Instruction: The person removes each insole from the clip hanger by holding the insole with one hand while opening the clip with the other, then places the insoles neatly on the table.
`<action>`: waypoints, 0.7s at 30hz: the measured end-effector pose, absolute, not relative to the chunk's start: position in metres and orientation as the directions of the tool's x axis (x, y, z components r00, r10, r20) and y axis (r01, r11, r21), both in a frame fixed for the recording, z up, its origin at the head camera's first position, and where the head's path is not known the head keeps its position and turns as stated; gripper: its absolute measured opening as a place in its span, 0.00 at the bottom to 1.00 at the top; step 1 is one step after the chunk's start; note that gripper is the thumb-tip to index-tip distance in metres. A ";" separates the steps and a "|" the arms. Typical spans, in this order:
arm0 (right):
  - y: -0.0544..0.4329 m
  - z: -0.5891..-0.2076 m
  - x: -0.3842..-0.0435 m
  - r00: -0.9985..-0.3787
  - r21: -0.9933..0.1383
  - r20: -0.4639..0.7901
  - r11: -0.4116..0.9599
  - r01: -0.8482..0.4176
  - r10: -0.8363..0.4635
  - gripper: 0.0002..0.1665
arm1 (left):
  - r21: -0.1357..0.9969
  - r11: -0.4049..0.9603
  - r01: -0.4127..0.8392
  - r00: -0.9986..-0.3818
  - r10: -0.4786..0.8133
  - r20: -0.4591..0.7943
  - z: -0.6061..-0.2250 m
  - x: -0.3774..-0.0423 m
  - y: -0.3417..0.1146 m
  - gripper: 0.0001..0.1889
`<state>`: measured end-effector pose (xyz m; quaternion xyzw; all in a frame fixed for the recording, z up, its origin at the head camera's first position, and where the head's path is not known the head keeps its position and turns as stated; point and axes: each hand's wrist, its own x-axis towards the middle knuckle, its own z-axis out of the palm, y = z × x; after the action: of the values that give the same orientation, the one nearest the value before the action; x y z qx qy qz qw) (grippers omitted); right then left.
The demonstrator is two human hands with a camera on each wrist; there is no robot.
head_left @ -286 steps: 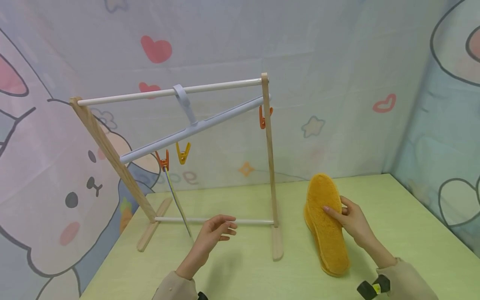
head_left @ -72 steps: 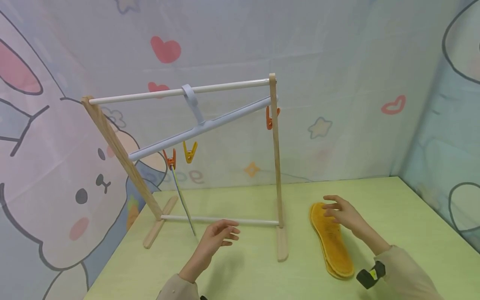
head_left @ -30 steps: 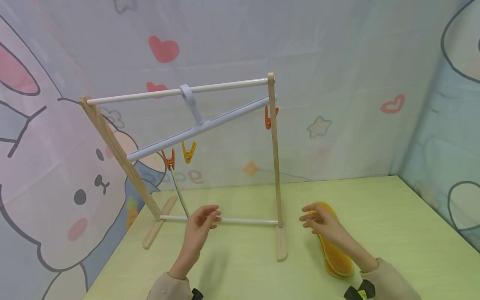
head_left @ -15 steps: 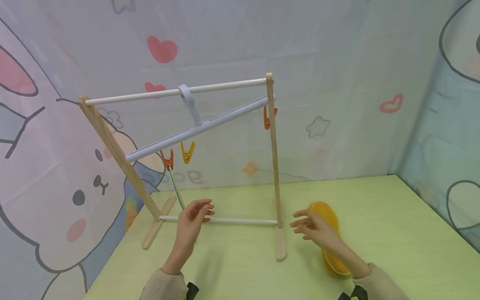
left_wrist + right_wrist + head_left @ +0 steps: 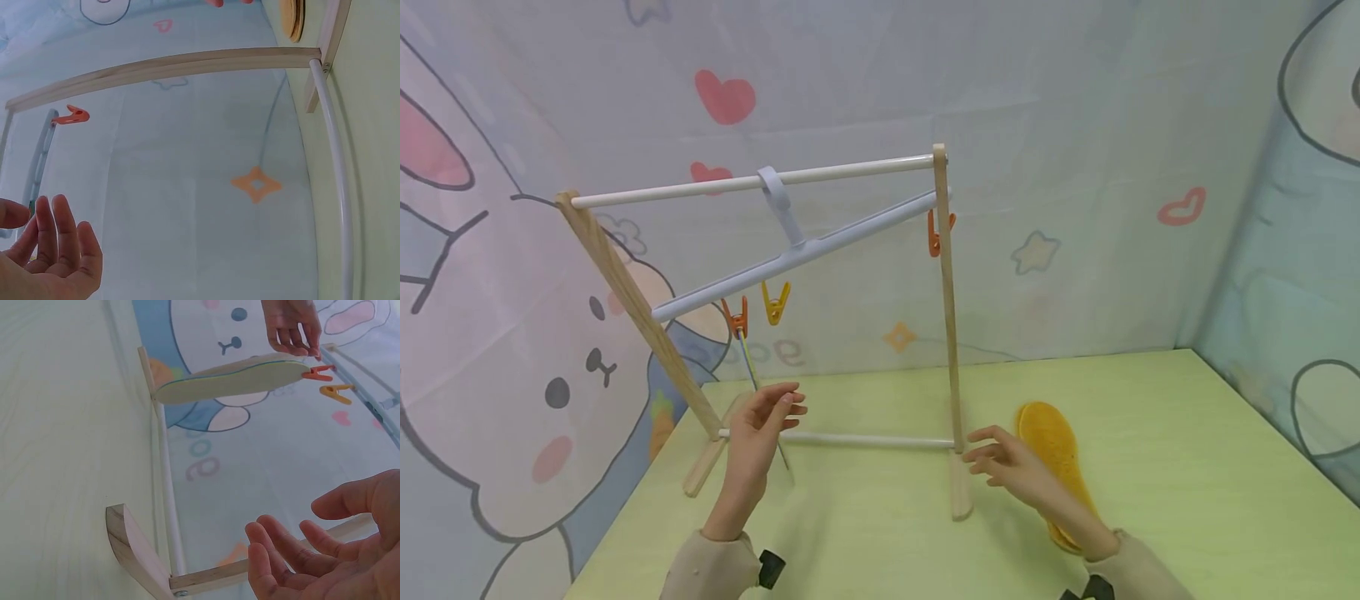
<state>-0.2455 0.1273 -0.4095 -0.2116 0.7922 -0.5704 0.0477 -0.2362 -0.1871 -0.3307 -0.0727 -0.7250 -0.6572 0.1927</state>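
My left hand, fingers loosely bent and holding nothing, is by a thin insole that hangs from an orange clip. In the head view this insole shows almost edge-on, partly behind the hand. Over the table, beside the rack's right foot, is my right hand, its fingers relaxed and grasping nothing. Behind its wrist lie fuzzy yellow insoles, one apparently atop another and partly covered by the forearm. A yellow clip and another orange clip hang bare under the pale hanger.
The hanger hooks over the white top rod of a wooden rack and slants down to the left. A wooden upright stands at the right, and a lower rod joins the feet. A printed cloth backs the light green table.
My right hand, which earlier held the yellow insoles raised, has let them down onto the table and moved left toward the rack. My left hand has shifted left and up toward the hanging insole.
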 end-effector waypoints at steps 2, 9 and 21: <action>0.126 -0.411 -0.246 -0.910 -0.928 0.153 0.261 -0.267 -0.386 0.20 | 0.922 0.119 0.370 -0.908 -0.162 0.385 -0.329 -0.236 -0.190 0.09; 0.122 -0.418 -0.248 -0.908 -0.938 0.145 0.237 -0.252 -0.394 0.21 | 0.919 0.053 0.390 -0.894 -0.218 0.392 -0.323 -0.233 -0.201 0.13; 0.112 -0.418 -0.247 -0.897 -0.941 0.160 0.210 -0.264 -0.412 0.18 | 0.864 -0.065 0.499 -0.812 -0.384 0.439 -0.315 -0.232 -0.211 0.06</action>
<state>-0.2472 0.1120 -0.4183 -0.2180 0.7754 -0.5893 0.0626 -0.2320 -0.2108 -0.3149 -0.0468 -0.6129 -0.7283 0.3029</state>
